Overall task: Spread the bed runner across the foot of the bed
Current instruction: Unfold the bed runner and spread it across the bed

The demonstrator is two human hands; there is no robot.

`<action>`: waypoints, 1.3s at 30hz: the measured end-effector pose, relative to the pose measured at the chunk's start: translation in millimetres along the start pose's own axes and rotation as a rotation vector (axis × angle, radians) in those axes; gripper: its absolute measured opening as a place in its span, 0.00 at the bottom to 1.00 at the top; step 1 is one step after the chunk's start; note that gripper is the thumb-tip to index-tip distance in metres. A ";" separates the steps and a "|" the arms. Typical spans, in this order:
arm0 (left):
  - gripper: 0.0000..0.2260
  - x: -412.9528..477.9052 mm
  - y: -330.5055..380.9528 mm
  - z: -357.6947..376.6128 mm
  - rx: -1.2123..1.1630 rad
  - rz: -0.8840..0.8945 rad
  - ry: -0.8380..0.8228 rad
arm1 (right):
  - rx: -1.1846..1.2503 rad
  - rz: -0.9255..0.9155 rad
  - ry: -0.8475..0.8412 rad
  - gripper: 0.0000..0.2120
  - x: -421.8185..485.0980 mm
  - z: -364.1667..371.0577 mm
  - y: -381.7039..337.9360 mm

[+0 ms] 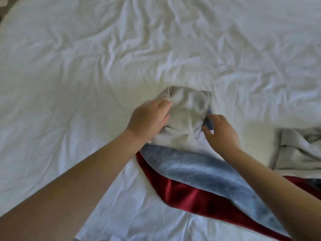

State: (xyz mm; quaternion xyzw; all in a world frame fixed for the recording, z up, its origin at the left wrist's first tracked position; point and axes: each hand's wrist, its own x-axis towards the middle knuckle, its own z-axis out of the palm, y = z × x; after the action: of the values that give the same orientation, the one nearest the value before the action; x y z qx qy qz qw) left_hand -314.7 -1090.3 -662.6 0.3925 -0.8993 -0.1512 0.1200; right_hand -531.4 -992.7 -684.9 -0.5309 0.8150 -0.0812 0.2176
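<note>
The bed runner (194,169) lies bunched on the white bed sheet (86,75). It has a blue velvet face, a red velvet band and a pale grey backing. Its end is folded up, grey side showing, at the centre of the view. My left hand (147,119) grips the left edge of that grey end. My right hand (219,132) pinches its right edge, where a bit of blue shows. The runner trails from my hands toward the lower right, under my right forearm.
More of the grey backing fabric (298,153) is heaped at the right edge, with red beneath it. The wrinkled white sheet covers the whole bed. A dark strip of floor (2,7) shows at the top left corner.
</note>
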 end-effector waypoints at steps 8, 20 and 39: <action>0.27 69.1 14.1 34.9 0.090 -0.278 -0.287 | 0.330 0.333 -0.004 0.27 14.5 27.9 1.0; 0.04 29.0 -2.0 34.0 0.177 -0.237 -0.245 | 0.359 0.252 -0.131 0.06 33.7 31.0 -12.0; 0.09 -60.5 -130.4 -45.8 0.012 -0.832 0.125 | 0.256 -0.156 -0.138 0.09 122.3 58.8 -256.3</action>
State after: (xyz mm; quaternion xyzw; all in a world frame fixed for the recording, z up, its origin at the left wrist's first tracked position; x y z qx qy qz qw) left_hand -171.9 -1137.8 -673.8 0.7314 -0.6558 -0.1576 0.1007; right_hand -334.5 -1205.6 -677.0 -0.5650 0.7374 -0.1645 0.3318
